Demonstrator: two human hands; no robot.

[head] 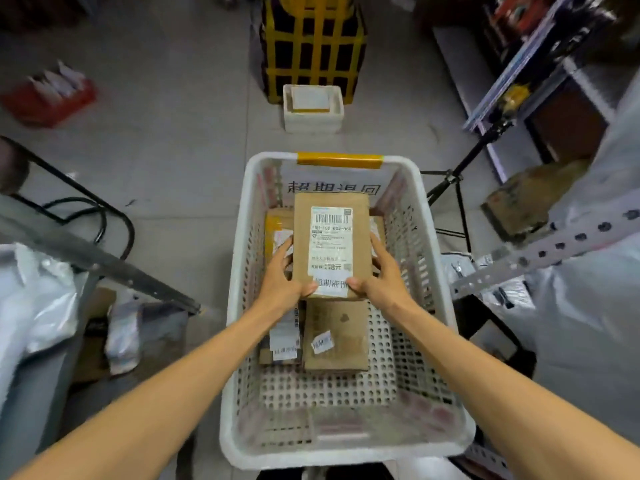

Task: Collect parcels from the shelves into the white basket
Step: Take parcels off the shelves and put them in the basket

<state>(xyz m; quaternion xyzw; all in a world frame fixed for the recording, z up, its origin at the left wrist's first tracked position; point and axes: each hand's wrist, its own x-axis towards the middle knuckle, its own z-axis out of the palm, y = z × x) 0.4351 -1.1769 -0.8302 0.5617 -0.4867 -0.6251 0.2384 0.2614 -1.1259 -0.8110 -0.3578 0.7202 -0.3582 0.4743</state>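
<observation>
Bare forearms extend from the lower corners, over the near rim of the white basket (346, 455). Left hand (282, 278) and right hand (384, 275) grip one cardboard parcel (330, 244) by its long edges. Thumbs curl onto the label face, fingers wrap the sides. The parcel sits within the basket's outline, above other parcels. Cannot tell whether it rests on them.

Risk: let go high or off-centre, it would likely tip or slide. The flat brown box (336, 337) and the yellow-taped parcel (277, 230) below look uneven in height. The slick label under the thumbs may also slip.

Materials: the parcel is matte kraft card, rectangular with crisp corners, and carries a glossy white label. The basket is rigid perforated plastic with a rounded rim and a yellow tape strip (339, 160) on the far edge.
</observation>
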